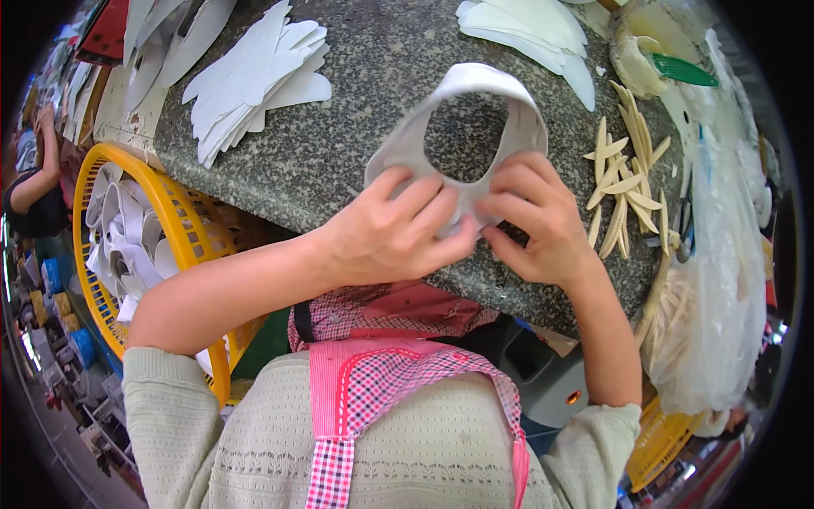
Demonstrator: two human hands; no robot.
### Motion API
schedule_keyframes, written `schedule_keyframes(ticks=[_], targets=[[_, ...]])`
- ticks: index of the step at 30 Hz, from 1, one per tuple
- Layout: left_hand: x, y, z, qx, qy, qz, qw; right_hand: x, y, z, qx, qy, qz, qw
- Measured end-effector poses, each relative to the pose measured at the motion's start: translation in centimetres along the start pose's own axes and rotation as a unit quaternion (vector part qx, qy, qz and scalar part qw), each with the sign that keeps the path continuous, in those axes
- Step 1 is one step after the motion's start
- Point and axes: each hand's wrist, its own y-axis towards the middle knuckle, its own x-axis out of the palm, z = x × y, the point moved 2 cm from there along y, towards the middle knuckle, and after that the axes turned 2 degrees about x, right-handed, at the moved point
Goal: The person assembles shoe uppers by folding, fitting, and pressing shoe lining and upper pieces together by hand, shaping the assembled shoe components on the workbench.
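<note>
Both of my hands hold a white shoe upper [485, 78], bent into a loop above the speckled stone tabletop [373, 110]. Its rounded end points away from me, and the table shows through its oval opening. My left hand [394, 225] is closed on the near left side, fingers curled over the edge. On the near right side my right hand [538, 216] pinches the material, its fingertips close to the left hand's. The spot between the fingertips is partly hidden, and the piece is slightly blurred.
Flat white cut pieces [259, 81] lie fanned at the far left, with another stack [534, 38] at the far right. Beige tapered strips [623, 182] are scattered on the right. A yellow basket [174, 216] of white uppers stands left; a plastic bag [716, 314] hangs right.
</note>
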Motion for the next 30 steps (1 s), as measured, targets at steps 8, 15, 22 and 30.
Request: schedule_keyframes(ticks=[8, 15, 22, 30], targets=[[-1.8, 1.8, -2.4, -0.009, -0.072, -0.037, 0.997, 3.1, -1.5, -1.1, 0.134, 0.035, 0.104, 0.985], [-2.8, 3.2, -2.5, 0.062, -0.035, -0.268, 0.961, 3.6, -1.7, -0.9, 0.113, -0.033, 0.13, 0.984], [-2.5, 0.6, -4.1, 0.153, -0.045, -0.151, 0.976, 3.3, -2.0, -0.4, 0.093, 0.053, 0.107, 0.989], [-1.2, -2.8, -1.6, 0.135, 0.111, -0.059, 0.983, 1.6, -2.2, -0.4, 0.021, 0.051, 0.009, 0.998]])
